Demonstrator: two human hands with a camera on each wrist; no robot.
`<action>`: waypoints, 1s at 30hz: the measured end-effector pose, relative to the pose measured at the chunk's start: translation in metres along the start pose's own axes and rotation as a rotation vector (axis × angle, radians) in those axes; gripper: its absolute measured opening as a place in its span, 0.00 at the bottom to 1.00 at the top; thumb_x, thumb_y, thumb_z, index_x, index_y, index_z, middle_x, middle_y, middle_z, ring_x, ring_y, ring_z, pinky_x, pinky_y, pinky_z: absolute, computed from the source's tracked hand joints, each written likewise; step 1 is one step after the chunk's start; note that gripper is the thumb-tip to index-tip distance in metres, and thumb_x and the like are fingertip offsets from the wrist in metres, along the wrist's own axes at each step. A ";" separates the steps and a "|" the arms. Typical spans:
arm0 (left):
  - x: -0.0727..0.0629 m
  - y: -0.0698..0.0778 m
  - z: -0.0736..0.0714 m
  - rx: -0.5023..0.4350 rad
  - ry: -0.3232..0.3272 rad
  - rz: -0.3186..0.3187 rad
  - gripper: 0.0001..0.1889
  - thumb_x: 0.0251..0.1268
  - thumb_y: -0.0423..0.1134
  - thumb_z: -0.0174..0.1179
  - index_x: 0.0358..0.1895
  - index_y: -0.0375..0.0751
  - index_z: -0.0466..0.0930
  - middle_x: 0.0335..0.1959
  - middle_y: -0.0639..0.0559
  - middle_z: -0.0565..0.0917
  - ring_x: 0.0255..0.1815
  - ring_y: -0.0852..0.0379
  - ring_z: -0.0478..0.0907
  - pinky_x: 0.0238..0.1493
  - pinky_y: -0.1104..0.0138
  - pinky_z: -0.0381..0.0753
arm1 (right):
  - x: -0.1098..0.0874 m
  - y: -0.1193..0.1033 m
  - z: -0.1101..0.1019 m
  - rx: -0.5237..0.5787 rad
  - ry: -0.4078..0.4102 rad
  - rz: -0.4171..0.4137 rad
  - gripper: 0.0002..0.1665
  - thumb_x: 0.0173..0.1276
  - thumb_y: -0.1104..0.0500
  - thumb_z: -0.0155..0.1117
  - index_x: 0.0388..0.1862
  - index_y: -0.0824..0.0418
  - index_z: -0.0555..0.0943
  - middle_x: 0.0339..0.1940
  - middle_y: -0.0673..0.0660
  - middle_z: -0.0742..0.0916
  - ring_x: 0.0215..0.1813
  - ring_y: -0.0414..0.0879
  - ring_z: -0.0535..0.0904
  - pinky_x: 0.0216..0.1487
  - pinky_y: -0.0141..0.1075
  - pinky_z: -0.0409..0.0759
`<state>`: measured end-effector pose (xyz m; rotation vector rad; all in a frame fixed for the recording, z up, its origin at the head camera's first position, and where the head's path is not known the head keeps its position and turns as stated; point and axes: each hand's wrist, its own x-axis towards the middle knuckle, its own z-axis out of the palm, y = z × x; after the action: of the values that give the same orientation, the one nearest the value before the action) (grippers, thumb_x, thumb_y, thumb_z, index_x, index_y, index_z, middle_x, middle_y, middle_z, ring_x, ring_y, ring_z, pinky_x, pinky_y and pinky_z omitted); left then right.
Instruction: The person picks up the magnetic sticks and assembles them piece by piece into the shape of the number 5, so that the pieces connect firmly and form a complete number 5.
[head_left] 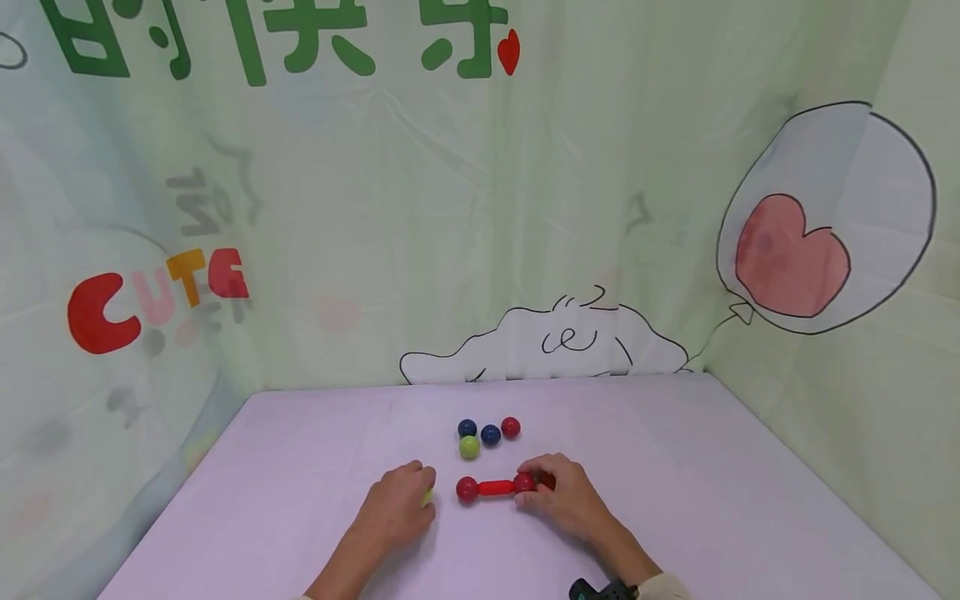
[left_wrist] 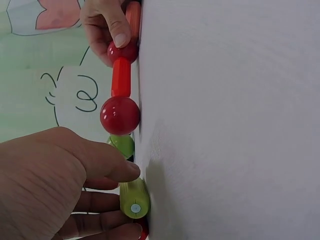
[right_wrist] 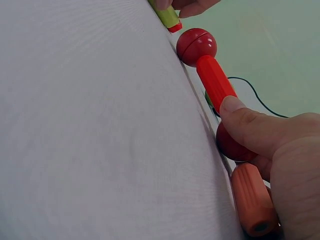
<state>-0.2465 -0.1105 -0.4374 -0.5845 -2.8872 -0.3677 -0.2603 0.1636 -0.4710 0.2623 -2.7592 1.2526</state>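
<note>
My right hand (head_left: pixel 566 496) pinches a red ball (head_left: pixel 524 482) between thumb and fingers. A bright red rod (head_left: pixel 495 488) runs leftward from it to a second red ball (head_left: pixel 467 490), the three lined up like a dumbbell. Beyond the pinched ball, beside the right hand, lies an orange-red rod (right_wrist: pixel 253 200). To the left, my left hand (head_left: pixel 399 502) has its thumb and fingers around a yellow-green rod (left_wrist: pixel 134 200), mostly covered in the head view. A bit of red shows past this rod's end in the right wrist view.
Behind the dumbbell shape sit two dark blue balls (head_left: pixel 491 435), a yellow-green ball (head_left: pixel 468 447) and another red ball (head_left: pixel 511 427). They rest on a pale lilac table (head_left: pixel 337 433). A printed cloth backdrop (head_left: pixel 337 208) rises along the table's far edge.
</note>
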 end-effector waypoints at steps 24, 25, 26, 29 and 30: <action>0.001 0.015 0.000 -0.292 -0.122 -0.075 0.17 0.59 0.37 0.68 0.52 0.43 0.80 0.23 0.56 0.77 0.25 0.58 0.72 0.30 0.66 0.76 | 0.001 0.002 0.001 0.009 0.010 -0.008 0.24 0.55 0.53 0.82 0.51 0.50 0.86 0.46 0.48 0.83 0.53 0.46 0.75 0.55 0.46 0.81; 0.001 0.016 0.002 -0.327 -0.136 -0.084 0.17 0.60 0.37 0.68 0.52 0.43 0.80 0.23 0.56 0.76 0.25 0.58 0.73 0.29 0.66 0.75 | 0.001 0.002 0.001 0.009 0.011 -0.006 0.24 0.55 0.54 0.82 0.51 0.50 0.86 0.46 0.48 0.83 0.53 0.46 0.75 0.55 0.46 0.81; 0.002 0.017 0.003 -0.358 -0.144 -0.092 0.17 0.60 0.38 0.68 0.53 0.44 0.79 0.22 0.56 0.76 0.25 0.57 0.73 0.29 0.66 0.75 | 0.001 0.002 0.001 0.008 0.010 -0.004 0.24 0.55 0.54 0.82 0.51 0.50 0.86 0.46 0.48 0.83 0.53 0.46 0.75 0.55 0.46 0.81; 0.002 0.021 0.007 -0.426 -0.159 -0.123 0.19 0.60 0.38 0.70 0.54 0.46 0.78 0.23 0.55 0.76 0.26 0.56 0.73 0.28 0.67 0.75 | 0.001 0.002 0.001 0.006 0.008 -0.001 0.24 0.55 0.53 0.82 0.51 0.50 0.86 0.47 0.48 0.83 0.53 0.46 0.75 0.55 0.46 0.81; 0.002 0.022 0.008 -0.441 -0.158 -0.131 0.20 0.60 0.39 0.71 0.55 0.46 0.77 0.23 0.55 0.76 0.26 0.56 0.73 0.28 0.67 0.75 | 0.001 0.002 0.001 0.006 0.006 -0.001 0.24 0.55 0.53 0.82 0.51 0.50 0.86 0.47 0.48 0.83 0.53 0.46 0.75 0.55 0.46 0.81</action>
<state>-0.2403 -0.0876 -0.4402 -0.5042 -3.0133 -1.0386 -0.2620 0.1638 -0.4724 0.2590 -2.7505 1.2593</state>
